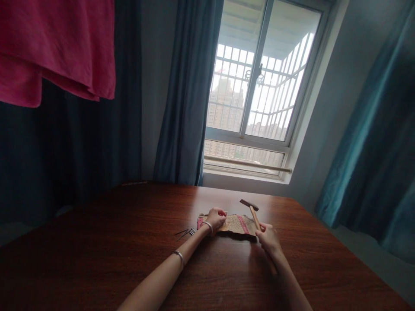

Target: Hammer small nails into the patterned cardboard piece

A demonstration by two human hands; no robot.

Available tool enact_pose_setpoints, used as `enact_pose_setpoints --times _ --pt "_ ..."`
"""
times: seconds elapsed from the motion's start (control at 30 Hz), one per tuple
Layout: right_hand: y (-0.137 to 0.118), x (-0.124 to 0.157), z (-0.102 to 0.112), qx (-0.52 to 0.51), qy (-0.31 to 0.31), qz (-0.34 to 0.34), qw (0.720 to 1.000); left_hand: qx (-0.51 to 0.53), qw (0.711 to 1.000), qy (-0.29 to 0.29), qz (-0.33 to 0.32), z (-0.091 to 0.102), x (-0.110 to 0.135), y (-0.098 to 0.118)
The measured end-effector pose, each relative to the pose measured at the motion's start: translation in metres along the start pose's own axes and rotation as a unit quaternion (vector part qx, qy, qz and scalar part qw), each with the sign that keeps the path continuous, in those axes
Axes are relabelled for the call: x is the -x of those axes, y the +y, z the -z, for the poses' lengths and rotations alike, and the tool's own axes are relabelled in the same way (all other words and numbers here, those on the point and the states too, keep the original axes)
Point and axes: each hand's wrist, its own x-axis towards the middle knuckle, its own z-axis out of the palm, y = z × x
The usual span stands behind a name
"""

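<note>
A flat tan piece with red bands (238, 223) lies on the dark wooden table (129, 250). My left hand (215, 218) rests on its left part, fingers pinched together on something too small to make out. My right hand (267, 238) is closed round the wooden handle of a small hammer (252, 211), whose dark head is raised above the piece's right side. Bracelets sit on my left wrist and forearm.
Several thin dark nails (185, 233) lie on the table left of the piece. A window (259, 95) with blue curtains (186, 90) is behind the table. A red cloth (58, 47) hangs at the upper left.
</note>
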Motion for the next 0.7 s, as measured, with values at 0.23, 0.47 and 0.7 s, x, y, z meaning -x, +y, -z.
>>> enact_pose_setpoints --times 0.23,0.47,0.7 --pt "0.010 -0.002 0.007 0.163 0.005 0.000 0.987 -0.034 0.999 -0.015 0.001 0.009 0.007 0.012" --pt "0.013 -0.001 0.005 0.197 -0.006 -0.012 0.980 -0.023 0.999 -0.043 -0.021 0.012 0.005 0.008" --pt "0.014 -0.001 0.003 0.227 -0.011 0.000 0.974 -0.032 0.997 -0.044 -0.045 0.016 0.009 0.012"
